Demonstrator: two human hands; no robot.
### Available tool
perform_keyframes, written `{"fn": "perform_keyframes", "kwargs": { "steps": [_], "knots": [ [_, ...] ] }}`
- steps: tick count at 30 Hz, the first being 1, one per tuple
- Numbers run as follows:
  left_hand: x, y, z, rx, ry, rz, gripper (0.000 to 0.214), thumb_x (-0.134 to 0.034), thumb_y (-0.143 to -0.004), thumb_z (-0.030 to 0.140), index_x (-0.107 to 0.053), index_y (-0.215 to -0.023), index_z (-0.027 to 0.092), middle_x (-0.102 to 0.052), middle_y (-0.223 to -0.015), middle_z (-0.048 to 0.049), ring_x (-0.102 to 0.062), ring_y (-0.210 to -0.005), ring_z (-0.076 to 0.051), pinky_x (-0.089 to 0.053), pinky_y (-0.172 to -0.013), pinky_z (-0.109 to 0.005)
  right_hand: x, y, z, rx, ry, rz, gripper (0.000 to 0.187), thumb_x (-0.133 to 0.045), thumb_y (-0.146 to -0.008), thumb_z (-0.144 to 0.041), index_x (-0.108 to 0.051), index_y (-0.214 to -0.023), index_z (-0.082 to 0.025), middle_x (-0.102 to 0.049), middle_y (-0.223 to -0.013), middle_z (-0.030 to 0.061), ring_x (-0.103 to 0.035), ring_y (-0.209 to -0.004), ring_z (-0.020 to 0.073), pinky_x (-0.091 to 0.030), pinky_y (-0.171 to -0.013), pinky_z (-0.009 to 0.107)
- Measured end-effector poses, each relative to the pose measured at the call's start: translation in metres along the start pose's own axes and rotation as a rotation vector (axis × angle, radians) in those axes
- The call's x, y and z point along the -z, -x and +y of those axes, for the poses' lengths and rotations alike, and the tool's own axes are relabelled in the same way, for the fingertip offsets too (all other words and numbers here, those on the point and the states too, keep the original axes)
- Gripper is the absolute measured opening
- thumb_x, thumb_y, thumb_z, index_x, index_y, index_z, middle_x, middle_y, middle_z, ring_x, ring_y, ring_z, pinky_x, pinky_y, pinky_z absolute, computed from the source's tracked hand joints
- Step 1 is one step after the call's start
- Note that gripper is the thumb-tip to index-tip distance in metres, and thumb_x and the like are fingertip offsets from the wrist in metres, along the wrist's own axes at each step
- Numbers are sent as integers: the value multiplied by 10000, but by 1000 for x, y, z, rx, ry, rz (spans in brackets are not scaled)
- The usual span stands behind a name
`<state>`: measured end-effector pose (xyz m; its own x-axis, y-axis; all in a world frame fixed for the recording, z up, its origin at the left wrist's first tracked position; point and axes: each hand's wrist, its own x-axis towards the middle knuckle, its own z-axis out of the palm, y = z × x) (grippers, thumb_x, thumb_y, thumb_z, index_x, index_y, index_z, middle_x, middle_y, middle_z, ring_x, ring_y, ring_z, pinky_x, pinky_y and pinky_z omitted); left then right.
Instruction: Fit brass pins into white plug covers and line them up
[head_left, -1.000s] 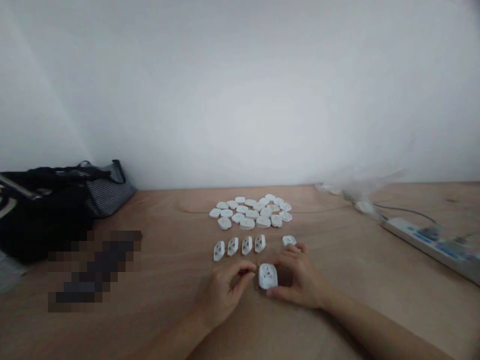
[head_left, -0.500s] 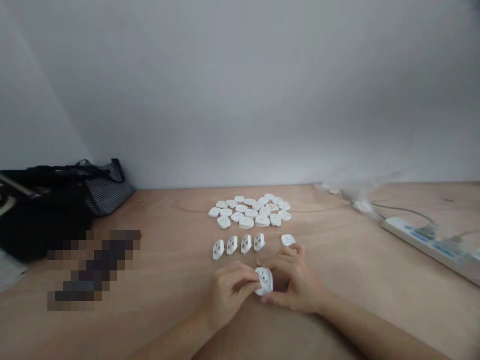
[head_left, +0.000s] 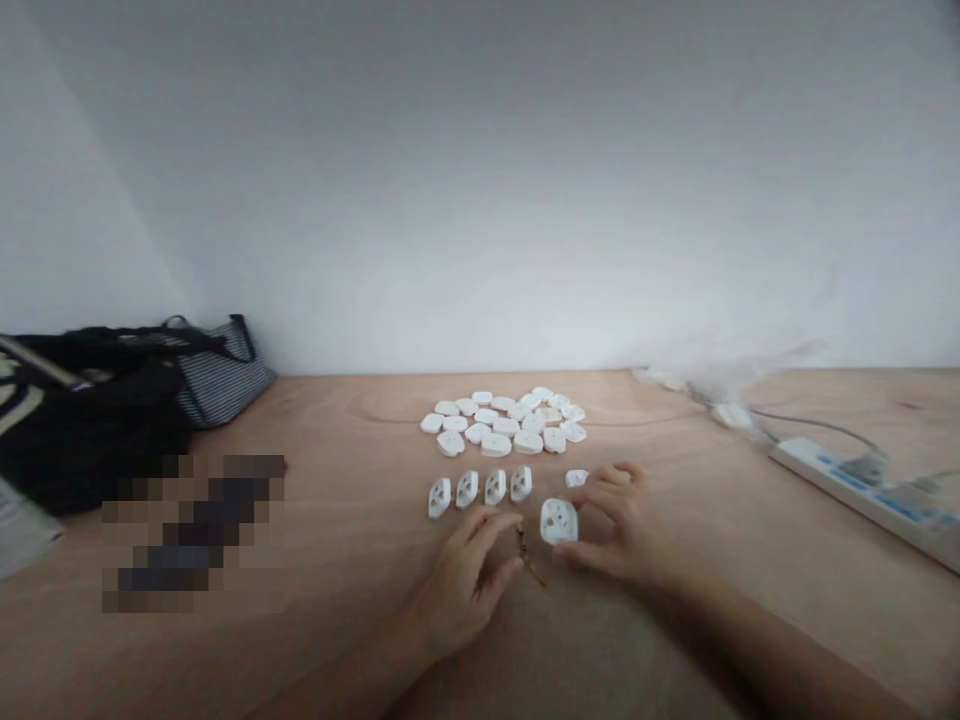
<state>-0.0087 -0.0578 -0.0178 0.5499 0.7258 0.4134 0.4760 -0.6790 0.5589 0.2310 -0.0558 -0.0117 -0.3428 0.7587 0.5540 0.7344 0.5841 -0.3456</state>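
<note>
My right hand [head_left: 630,530] pinches the small white plastic socket face [head_left: 559,521] between the thumb below and the fingers above. It is a flat, smooth piece with rounded corners and little dark holes, and I hold it on edge just over the worktop [head_left: 337,600]. My left hand [head_left: 465,585] has its grip loose and half spread, with the fingers resting on the wood and holding nothing. Half a second ago both hands pressed this piece together, closer to me. Now the left hand has let it go and the right hand alone has carried it to the right and farther away, near the row.

Between my two hands lies a thin brownish bit [head_left: 531,565], too small to tell what it is.

Just beyond my fingers is a row of four white plastic pieces [head_left: 481,490] of the same shape, side by side and apart from each other. A fifth single white piece [head_left: 576,478] lies to the right of the row, just beside my right fingertips. Behind them is a flat heap of white pieces [head_left: 504,427], about twenty. They lie too close together to count surely.

The worktop is pale, matt wood with a soft grain. Far right lies one long white power strip [head_left: 862,485] with a crumpled clear plastic bag [head_left: 720,372] near it. Far left is one black fabric bag [head_left: 90,425] with a grey striped pouch [head_left: 221,372] leaning on it.
</note>
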Motion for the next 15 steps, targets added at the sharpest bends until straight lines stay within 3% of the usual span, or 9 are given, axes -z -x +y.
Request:
{"fn": "perform_keyframes", "kwargs": {
  "steps": [4,8,12,15],
  "knots": [
    [-1,-2,0,11,-62,-158,423,-546,-848,188,-512,-1269,208,-526,-1284,-93,-485,-1184,-240,-408,-1008,-399,2,3,20,-75,101,53,367,-684,-675,-522,-640,-914,-246,-677,-816,28,-588,-808,228,-251,-902,450],
    [-1,-2,-5,-15,-107,-268,436,-504,-887,257,-466,-1320,216,-463,-1379,-85,-405,-1273,-254,-362,-1047,-442,-2,3,16,-48,69,16,373,-697,-664,-520,-636,-918,-254,-681,-820,19,-585,-841,233,-233,-914,454],
    [4,1,-7,-39,-105,-245,343,-515,-883,259,-571,-1218,209,-563,-1270,-91,-497,-1180,-253,-409,-1000,-422,-2,2,5,-11,19,-50,346,-689,-682,-504,-630,-919,-259,-674,-787,8,-573,-840,227,-216,-916,454],
    [11,3,-7,-78,-49,-225,249,-494,-887,202,-650,-1081,198,-648,-1070,-81,-589,-999,-211,-476,-892,-337,-2,2,2,-14,1,-71,341,-678,-694,-498,-627,-925,-252,-671,-787,12,-569,-839,224,-207,-921,460]
  ]
}}
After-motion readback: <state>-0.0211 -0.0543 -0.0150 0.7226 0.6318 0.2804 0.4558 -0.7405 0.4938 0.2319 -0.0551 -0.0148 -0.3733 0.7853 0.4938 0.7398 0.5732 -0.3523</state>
